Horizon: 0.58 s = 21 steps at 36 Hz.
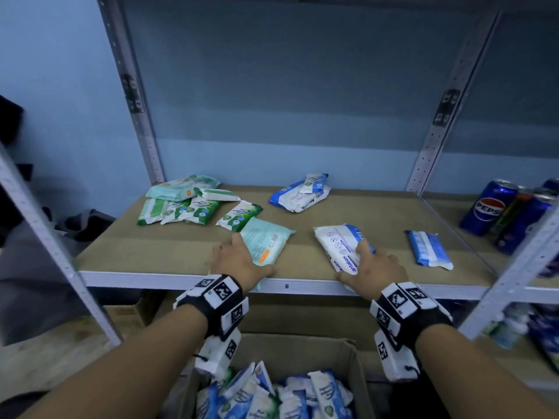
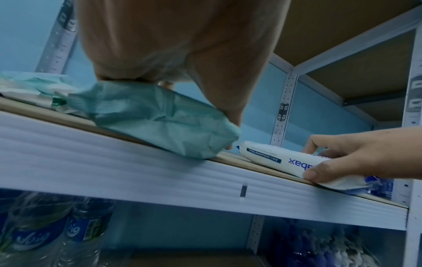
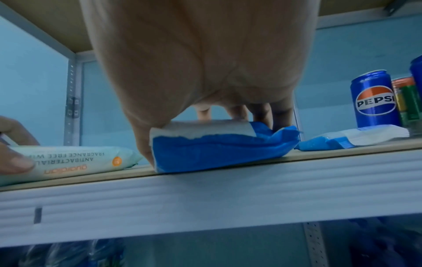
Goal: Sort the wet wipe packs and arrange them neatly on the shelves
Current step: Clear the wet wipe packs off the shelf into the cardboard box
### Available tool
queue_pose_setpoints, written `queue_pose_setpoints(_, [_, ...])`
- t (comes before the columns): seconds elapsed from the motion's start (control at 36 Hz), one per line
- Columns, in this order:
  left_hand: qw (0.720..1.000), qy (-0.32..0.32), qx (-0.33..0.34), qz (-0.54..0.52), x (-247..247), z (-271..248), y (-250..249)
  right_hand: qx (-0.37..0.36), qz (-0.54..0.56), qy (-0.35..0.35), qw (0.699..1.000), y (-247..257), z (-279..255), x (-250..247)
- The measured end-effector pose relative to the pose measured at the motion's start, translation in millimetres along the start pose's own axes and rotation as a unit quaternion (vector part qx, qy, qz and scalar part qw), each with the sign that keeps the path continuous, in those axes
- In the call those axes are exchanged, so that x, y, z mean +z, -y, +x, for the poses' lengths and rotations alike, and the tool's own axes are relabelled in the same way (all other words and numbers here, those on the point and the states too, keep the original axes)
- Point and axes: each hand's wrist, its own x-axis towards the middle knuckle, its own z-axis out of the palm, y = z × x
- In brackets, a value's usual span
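A brown shelf (image 1: pixel 181 252) on a grey metal rack stands before you against a blue wall. On it lie about six green packs (image 1: pixel 181 204) at the back left, two blue packs (image 1: pixel 298 196) stacked mid-back, and one blue pack (image 1: pixel 429 249) to the right. Your left hand (image 1: pixel 233 261) clamps a teal pack (image 1: pixel 264 244) at the front edge; your right hand (image 1: pixel 375 269) clamps a white pack (image 1: pixel 338 243) beside it. Cans (image 1: pixel 490 207) at right are partly cut off. The box (image 1: pixel 302 343) below holds more packs, too jumbled to count.
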Motion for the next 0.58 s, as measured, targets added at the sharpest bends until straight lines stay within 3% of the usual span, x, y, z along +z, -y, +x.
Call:
queue_pose_setpoints(0.33, [0.99,-0.072,0.092,-0.083,5.9,-21.5,27.2,-0.059,0.098,-0.109,0.988,-6.2,-48.2,27.7])
queue_pose_setpoints(0.58, [0.977,-0.103,0.153,-0.108,25.1,-77.8,70.2,-0.11,0.187,-0.11,0.97,-19.3,-96.8,58.5])
